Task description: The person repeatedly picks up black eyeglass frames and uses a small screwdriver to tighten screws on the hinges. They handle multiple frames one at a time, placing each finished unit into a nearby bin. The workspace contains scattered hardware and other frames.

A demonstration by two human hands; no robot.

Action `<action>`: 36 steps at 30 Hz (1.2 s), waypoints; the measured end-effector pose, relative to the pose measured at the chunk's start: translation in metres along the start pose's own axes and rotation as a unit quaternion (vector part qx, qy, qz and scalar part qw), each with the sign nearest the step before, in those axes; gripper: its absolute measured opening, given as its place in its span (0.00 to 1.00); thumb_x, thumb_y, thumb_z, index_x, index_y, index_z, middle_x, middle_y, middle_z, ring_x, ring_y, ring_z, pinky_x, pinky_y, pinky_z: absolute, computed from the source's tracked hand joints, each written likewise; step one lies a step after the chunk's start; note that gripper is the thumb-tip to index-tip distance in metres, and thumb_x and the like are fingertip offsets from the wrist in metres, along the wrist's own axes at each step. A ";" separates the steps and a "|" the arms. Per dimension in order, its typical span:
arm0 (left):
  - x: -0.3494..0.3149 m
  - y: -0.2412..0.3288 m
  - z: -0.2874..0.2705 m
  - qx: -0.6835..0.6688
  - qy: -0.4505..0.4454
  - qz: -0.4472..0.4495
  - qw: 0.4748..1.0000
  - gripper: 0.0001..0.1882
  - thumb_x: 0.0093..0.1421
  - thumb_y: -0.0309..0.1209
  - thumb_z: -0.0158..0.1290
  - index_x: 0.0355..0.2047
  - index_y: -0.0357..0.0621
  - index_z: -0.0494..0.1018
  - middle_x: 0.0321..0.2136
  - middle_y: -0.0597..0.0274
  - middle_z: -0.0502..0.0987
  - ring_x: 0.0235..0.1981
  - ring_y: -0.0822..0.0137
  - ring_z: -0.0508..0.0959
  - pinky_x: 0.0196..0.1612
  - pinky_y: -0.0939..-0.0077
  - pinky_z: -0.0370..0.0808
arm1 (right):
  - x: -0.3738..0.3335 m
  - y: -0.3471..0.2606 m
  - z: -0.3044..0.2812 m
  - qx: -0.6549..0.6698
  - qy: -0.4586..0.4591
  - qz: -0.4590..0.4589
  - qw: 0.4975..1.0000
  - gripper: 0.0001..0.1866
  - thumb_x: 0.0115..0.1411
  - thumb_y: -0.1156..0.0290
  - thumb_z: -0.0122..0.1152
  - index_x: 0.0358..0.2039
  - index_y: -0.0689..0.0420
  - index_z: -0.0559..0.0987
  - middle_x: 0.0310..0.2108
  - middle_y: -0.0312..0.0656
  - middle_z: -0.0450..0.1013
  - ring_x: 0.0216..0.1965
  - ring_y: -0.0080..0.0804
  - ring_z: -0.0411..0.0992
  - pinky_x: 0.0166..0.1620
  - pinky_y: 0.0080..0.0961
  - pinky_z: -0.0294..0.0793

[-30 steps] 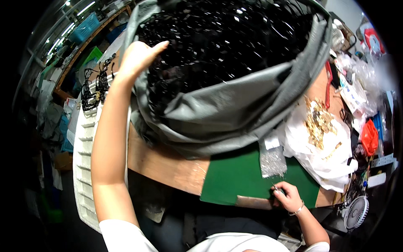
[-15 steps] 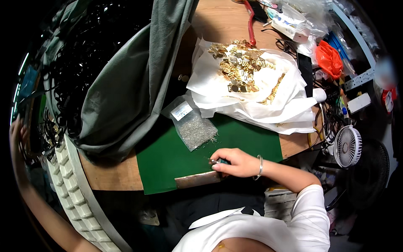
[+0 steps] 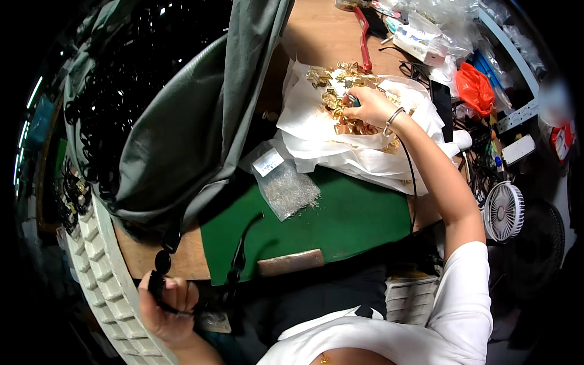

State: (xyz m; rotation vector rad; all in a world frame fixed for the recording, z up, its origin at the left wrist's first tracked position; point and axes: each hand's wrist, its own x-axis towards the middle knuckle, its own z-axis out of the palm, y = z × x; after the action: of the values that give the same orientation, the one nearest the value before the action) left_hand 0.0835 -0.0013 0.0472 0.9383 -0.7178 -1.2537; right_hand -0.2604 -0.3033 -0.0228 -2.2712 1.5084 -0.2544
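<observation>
My left hand (image 3: 167, 307), at the lower left, has its fingers closed around a black strap of flat linked pieces (image 3: 236, 261). One stretch rises toward the grey-green fabric sack (image 3: 176, 115); another arches over the edge of the green mat (image 3: 359, 207). My right hand (image 3: 372, 109), wearing a silver bangle, is over the heap of gold-coloured metal buckles (image 3: 332, 103) on white wrapping sheets (image 3: 298, 121). A small dark green-handled tool (image 3: 354, 101) sits in its fingers, its tip unclear. Whether those fingers also touch a buckle is hidden.
A clear bag of tiny silvery bits (image 3: 286, 188) lies on the mat, with some spilled beside it. A brownish rectangular block (image 3: 291, 263) rests at the near edge. To the right stand a white fan (image 3: 504, 210) and clutter; a red-handled brush (image 3: 364, 39) lies behind the heap.
My right hand has moved from the mat's near edge up to the gold buckles, still with the tool. My left hand has come in from the far left, bringing the black strap.
</observation>
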 end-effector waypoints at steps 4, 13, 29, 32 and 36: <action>-0.008 -0.067 0.034 0.136 0.076 0.119 0.980 0.16 0.52 0.37 0.50 0.34 0.36 0.67 0.20 0.66 0.66 0.23 0.73 0.67 0.26 0.82 0.63 | 0.004 -0.006 0.000 -0.027 -0.025 0.000 0.999 0.15 0.43 0.63 0.59 0.29 0.60 0.73 0.28 0.50 0.71 0.33 0.44 0.69 0.38 0.31 0.67; -0.013 -0.097 0.052 0.104 0.038 0.078 0.991 0.23 0.52 0.30 0.53 0.46 0.32 0.61 0.32 0.55 0.73 0.23 0.79 0.68 0.25 0.91 0.64 | 0.008 -0.016 -0.009 -0.030 -0.076 0.030 0.996 0.17 0.48 0.64 0.61 0.27 0.64 0.66 0.17 0.39 0.66 0.16 0.24 0.66 0.20 0.23 0.65; -0.010 -0.098 0.082 0.263 -0.033 0.065 0.962 0.17 0.48 0.17 0.50 0.41 0.31 0.67 0.30 0.54 0.75 0.29 0.69 0.76 0.33 0.81 0.72 | -0.135 -0.169 0.022 0.470 -0.159 -0.086 0.864 0.10 0.46 0.76 0.63 0.23 0.59 0.69 0.23 0.35 0.68 0.24 0.17 0.67 0.27 0.13 0.65; -0.015 -0.099 0.085 0.273 -0.030 0.051 0.960 0.15 0.49 0.19 0.50 0.40 0.32 0.68 0.29 0.55 0.75 0.28 0.69 0.76 0.32 0.81 0.72 | -0.140 -0.166 0.032 0.486 -0.157 -0.102 0.854 0.11 0.47 0.76 0.63 0.25 0.59 0.67 0.23 0.35 0.67 0.24 0.16 0.65 0.27 0.13 0.64; -0.013 -0.098 0.086 0.275 0.000 0.043 0.960 0.10 0.51 0.21 0.50 0.35 0.33 0.71 0.23 0.57 0.76 0.21 0.70 0.75 0.27 0.83 0.70 | -0.145 -0.165 0.041 0.472 -0.088 -0.142 0.866 0.15 0.45 0.76 0.64 0.27 0.58 0.64 0.24 0.33 0.63 0.25 0.14 0.63 0.26 0.11 0.63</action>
State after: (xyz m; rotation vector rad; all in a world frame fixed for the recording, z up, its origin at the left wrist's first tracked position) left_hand -0.0386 -0.0101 0.0002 1.3395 -1.1279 -0.9900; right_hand -0.1650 -0.1056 0.0205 -1.6124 0.6779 -0.6749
